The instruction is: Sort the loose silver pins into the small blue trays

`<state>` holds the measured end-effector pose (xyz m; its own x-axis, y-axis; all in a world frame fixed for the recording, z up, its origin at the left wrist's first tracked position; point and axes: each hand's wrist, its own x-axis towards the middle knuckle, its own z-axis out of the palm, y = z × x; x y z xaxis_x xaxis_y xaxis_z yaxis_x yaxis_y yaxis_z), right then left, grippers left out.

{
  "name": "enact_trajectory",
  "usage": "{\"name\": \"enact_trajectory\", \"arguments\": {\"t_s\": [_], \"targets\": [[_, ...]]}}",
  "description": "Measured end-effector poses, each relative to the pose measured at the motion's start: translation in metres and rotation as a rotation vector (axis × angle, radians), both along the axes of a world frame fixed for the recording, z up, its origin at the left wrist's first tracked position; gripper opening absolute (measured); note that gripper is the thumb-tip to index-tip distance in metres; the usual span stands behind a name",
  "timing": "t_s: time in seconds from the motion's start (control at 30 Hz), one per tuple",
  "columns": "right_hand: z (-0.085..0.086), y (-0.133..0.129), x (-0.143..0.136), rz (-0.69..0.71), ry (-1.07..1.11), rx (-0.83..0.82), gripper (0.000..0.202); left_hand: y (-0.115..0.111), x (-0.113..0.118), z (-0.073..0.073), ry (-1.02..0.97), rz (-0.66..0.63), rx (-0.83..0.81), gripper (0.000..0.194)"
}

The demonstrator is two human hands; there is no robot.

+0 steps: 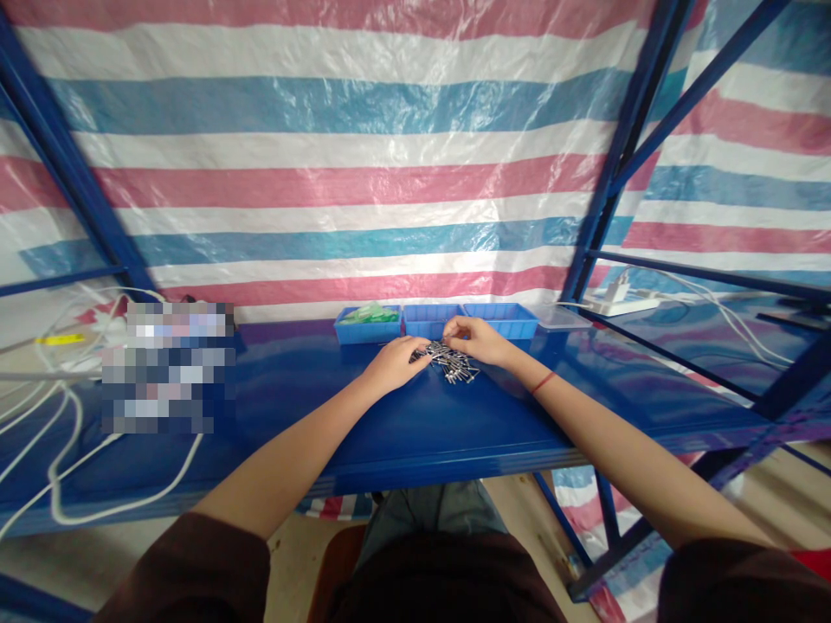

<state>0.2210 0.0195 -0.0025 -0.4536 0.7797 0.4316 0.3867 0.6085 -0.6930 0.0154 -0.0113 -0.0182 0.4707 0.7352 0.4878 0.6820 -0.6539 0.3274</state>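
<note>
A loose pile of small metal pieces (458, 367) lies on the blue desk (286, 372), between and partly beneath the two hands. The left hand (397, 362) rests at the left side of the pile, fingers curved over its edge; whether its grip holds a piece cannot be determined. The right hand (477, 339) is at the upper right of the pile, thumb and fingers bent toward each other; its grip contents cannot be determined. Behind the pile, three blue bins stand in a row; the left bin (368, 334) contains green items.
</note>
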Motion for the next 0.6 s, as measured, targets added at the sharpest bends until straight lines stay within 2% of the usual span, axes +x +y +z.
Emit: {"name": "enact_trajectory", "arguments": {"t_s": [0.1, 0.2, 0.33, 0.47, 0.6], "targets": [[0.002, -0.006, -0.003, 0.038, 0.117, -0.105, 0.017, -0.001, 0.003, 0.001, -0.094, -0.008, -0.037, 0.031], [0.003, -0.011, -0.007, 0.075, 0.215, -0.202, 0.024, 0.0, 0.004, 0.002, -0.267, 0.037, -0.11, 0.028], [0.002, -0.015, -0.013, 0.044, 0.282, -0.257, 0.032, 0.001, 0.004, 0.005, -0.443, 0.057, -0.119, 0.019], [0.003, -0.018, -0.015, 0.057, 0.264, -0.276, 0.033, 0.001, 0.005, 0.006, -0.526, -0.002, -0.08, 0.02], [0.007, -0.023, -0.017, 0.1, 0.179, -0.31, 0.031, -0.002, 0.006, 0.008, -0.544, 0.001, -0.043, 0.021]]}}
